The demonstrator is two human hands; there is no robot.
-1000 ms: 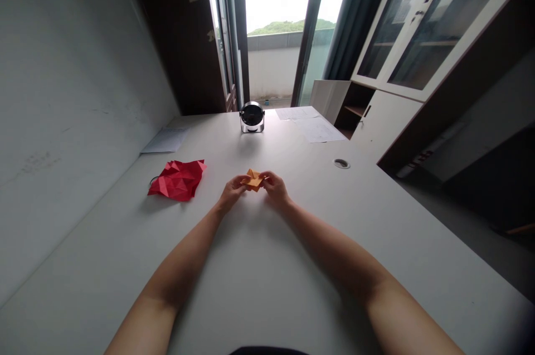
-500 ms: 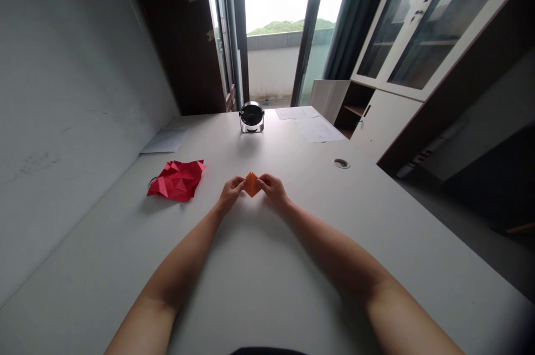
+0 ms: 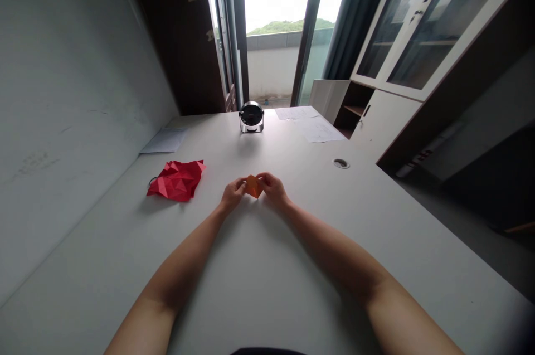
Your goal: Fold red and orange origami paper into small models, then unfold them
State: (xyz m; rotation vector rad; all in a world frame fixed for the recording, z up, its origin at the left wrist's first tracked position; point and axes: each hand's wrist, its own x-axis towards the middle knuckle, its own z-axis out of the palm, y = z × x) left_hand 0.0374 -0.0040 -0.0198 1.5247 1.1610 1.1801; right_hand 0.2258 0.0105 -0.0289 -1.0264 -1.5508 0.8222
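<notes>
Between my two hands is a small piece of folded orange paper, roughly diamond-shaped with creases down its face. My left hand pinches its left edge between thumb and fingers. On the opposite side, my right hand grips the upper right edge. Both hands are just above or resting on the white table; which of these I cannot tell. To the left lies a creased sheet of red paper, partly unfolded, with a thin dark loop showing at its left edge.
A round black device on a metal stand is at the table's far side. White papers lie at the back right, and another sheet lies by the left wall. A cable hole pierces the white table on the right.
The orange paper has tilted slightly, its lower point shifting to the right. My left hand has moved a little rightward; my right hand has barely moved.
</notes>
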